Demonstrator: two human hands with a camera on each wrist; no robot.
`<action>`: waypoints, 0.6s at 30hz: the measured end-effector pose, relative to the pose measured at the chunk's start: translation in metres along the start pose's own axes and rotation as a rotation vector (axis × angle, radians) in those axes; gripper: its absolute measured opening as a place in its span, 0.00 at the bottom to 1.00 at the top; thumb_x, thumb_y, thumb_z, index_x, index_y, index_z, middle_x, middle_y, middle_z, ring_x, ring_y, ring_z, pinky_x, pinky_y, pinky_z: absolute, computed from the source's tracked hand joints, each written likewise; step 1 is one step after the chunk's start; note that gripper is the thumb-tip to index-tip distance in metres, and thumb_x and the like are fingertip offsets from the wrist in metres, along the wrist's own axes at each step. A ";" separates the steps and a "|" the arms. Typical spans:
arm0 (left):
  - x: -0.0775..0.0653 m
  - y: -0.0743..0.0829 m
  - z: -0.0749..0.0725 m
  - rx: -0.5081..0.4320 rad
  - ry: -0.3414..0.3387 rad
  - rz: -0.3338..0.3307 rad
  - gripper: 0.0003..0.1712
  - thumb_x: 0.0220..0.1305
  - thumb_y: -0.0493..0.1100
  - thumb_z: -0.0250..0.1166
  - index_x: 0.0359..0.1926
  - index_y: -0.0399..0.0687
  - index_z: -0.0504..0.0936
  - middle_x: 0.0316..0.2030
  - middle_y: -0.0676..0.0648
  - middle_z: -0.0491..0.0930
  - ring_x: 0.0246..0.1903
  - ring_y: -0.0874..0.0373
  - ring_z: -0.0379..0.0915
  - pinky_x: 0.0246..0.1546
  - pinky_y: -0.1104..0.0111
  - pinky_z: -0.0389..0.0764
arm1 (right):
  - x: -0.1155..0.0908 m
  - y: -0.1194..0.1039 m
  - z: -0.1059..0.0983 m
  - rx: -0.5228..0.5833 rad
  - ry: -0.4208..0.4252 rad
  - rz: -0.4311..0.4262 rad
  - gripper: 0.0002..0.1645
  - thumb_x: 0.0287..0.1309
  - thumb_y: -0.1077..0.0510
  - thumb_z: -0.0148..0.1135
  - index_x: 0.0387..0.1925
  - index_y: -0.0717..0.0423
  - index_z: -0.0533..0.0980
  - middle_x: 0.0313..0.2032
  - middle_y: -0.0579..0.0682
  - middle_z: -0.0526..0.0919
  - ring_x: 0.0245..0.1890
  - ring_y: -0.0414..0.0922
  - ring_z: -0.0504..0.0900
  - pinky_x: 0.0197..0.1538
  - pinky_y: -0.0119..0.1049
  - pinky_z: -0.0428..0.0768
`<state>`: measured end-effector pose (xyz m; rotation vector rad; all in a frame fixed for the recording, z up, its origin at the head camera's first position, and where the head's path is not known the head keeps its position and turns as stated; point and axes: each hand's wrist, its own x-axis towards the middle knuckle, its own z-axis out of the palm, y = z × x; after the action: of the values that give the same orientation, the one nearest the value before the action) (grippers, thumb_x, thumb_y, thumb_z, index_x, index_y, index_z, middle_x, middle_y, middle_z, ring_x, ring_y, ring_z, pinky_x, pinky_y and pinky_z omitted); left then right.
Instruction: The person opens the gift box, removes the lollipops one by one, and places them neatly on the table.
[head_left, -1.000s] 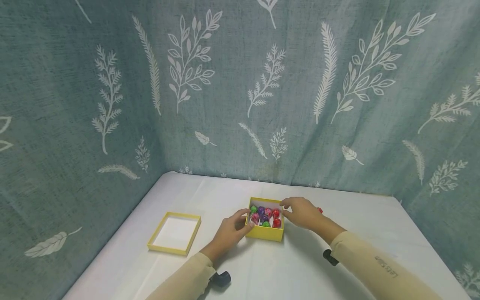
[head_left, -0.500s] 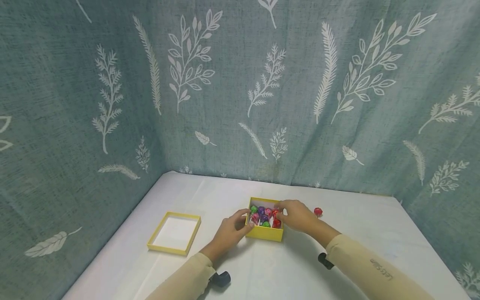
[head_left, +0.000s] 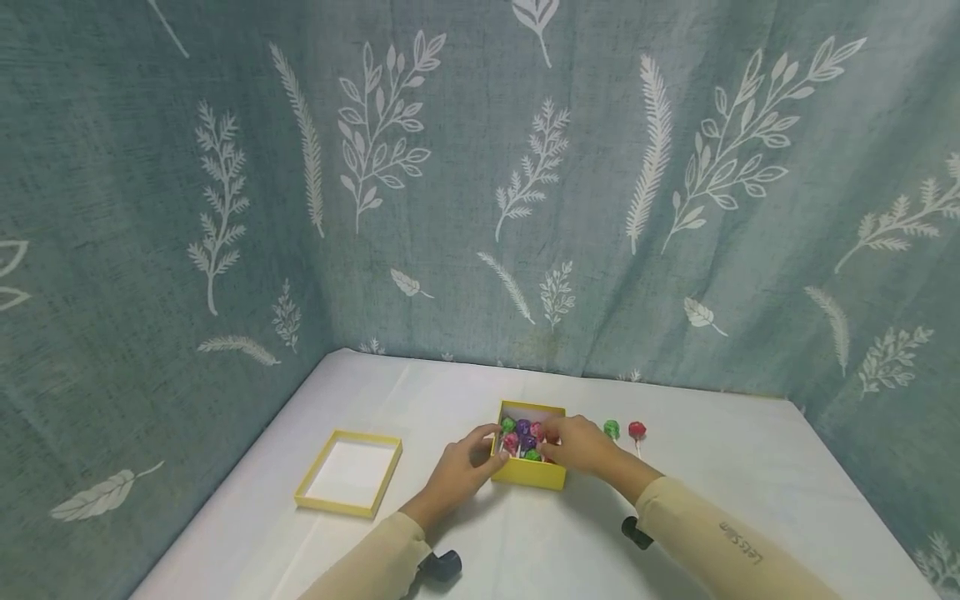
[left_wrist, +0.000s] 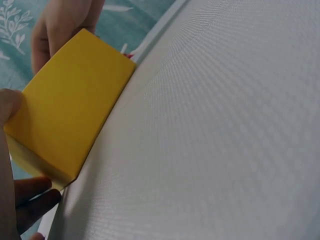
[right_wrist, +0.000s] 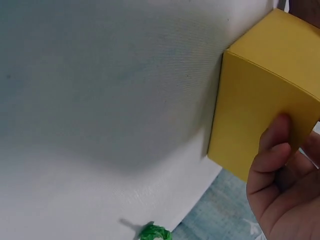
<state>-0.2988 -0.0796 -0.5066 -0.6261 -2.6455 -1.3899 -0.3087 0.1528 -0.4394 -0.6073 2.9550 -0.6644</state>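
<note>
A teal cloth [head_left: 465, 158] printed with white leaf sprays hangs across the upper part of the head view, meeting a table [head_left: 517, 550] with a smooth white covering. At the lower left of the frame, a shallow square lid [head_left: 336, 505] lies with its white inside up, ringed by a thin yellow rim, well apart from both hands. Right of centre, a green lollipop [head_left: 611, 429] and a red lollipop [head_left: 637, 430] lie near each other; the right wrist hides part of the green one's white stick. An open box [head_left: 528, 474] stands upright just below the middle of the frame, straight-edged, plain smooth yellow outside and pale inside. In it sit wrapped lollipops [head_left: 528, 442], round heads in green, purple and pink with shiny wrappers. The left hand [head_left: 453, 471] grips the box's left side. The right hand [head_left: 583, 443] reaches over the right wall, covering the lollipops at that end; whether finger and thumb pinch one cannot be told. In the right wrist view, curled fingers of that hand touch the box's outer wall. The hands are apart, the box between them, and beige sleeves [head_left: 712, 533] cover both forearms, the right one bearing dark lettering
</note>
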 end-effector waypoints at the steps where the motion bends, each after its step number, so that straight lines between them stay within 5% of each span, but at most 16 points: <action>1: 0.000 -0.001 0.000 0.000 0.001 0.006 0.29 0.66 0.59 0.61 0.65 0.58 0.71 0.52 0.41 0.81 0.56 0.42 0.74 0.55 0.39 0.68 | 0.001 0.000 0.001 0.002 -0.002 0.002 0.11 0.61 0.53 0.66 0.43 0.52 0.82 0.33 0.43 0.83 0.33 0.41 0.79 0.39 0.42 0.80; 12: 0.001 -0.001 0.001 0.008 -0.002 0.006 0.28 0.66 0.58 0.62 0.65 0.60 0.71 0.52 0.40 0.81 0.55 0.43 0.75 0.55 0.40 0.69 | 0.012 0.002 0.008 0.031 -0.095 0.062 0.19 0.63 0.49 0.64 0.51 0.54 0.81 0.35 0.42 0.84 0.32 0.38 0.78 0.41 0.40 0.79; 18: 0.000 0.001 0.000 -0.004 0.006 -0.001 0.28 0.66 0.58 0.62 0.64 0.60 0.71 0.52 0.40 0.81 0.54 0.43 0.76 0.55 0.40 0.69 | 0.016 -0.002 0.009 0.019 -0.094 0.091 0.16 0.60 0.45 0.66 0.41 0.52 0.82 0.28 0.40 0.81 0.29 0.39 0.77 0.37 0.40 0.78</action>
<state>-0.2980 -0.0792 -0.5054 -0.6203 -2.6391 -1.3959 -0.3213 0.1418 -0.4461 -0.4851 2.8666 -0.6363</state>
